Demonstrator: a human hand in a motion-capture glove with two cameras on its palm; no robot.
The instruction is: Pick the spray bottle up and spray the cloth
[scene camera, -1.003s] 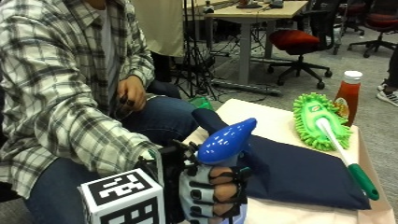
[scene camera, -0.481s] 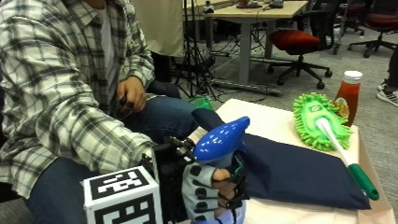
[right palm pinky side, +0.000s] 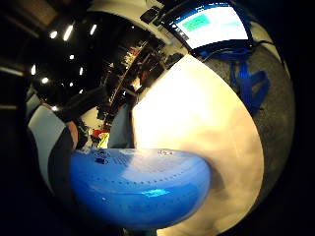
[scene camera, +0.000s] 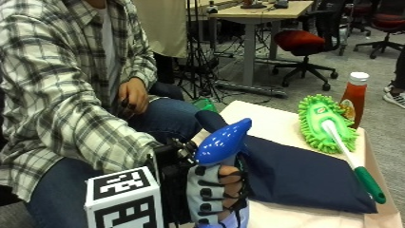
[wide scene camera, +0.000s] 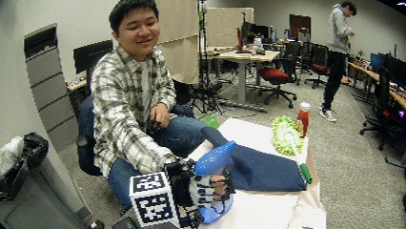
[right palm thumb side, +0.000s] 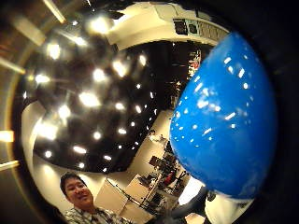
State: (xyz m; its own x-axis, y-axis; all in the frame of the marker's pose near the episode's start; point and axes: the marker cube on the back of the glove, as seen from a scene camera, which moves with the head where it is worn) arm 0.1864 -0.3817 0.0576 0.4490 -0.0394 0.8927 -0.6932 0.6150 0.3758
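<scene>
In the outside view my gloved right hand (scene camera: 215, 194) grips the body of a blue spray bottle (scene camera: 221, 140), fingers curled round it. The bottle stands upright at the table's near corner, its head pointing toward the dark navy cloth (scene camera: 297, 175), which lies flat just beyond it. The wide outside view shows the same: hand (wide scene camera: 212, 191), spray bottle (wide scene camera: 212, 160), cloth (wide scene camera: 263, 171). The bottle's blue body fills much of both palm views (right palm pinky side: 140, 187) (right palm thumb side: 224, 126), with the beige table (right palm pinky side: 197, 123) beside it.
A green fluffy duster (scene camera: 326, 118) with a white and green handle lies along the cloth's far side. A red sauce bottle (scene camera: 354, 97) stands at the table's far corner. The person's bare left hand (scene camera: 131, 97) rests on their thigh. Bare beige tabletop (scene camera: 265, 123) shows beyond the cloth.
The hand with the spray bottle has shifted slightly toward the person, away from the cloth. The cloth, duster and sauce bottle have stayed put.
</scene>
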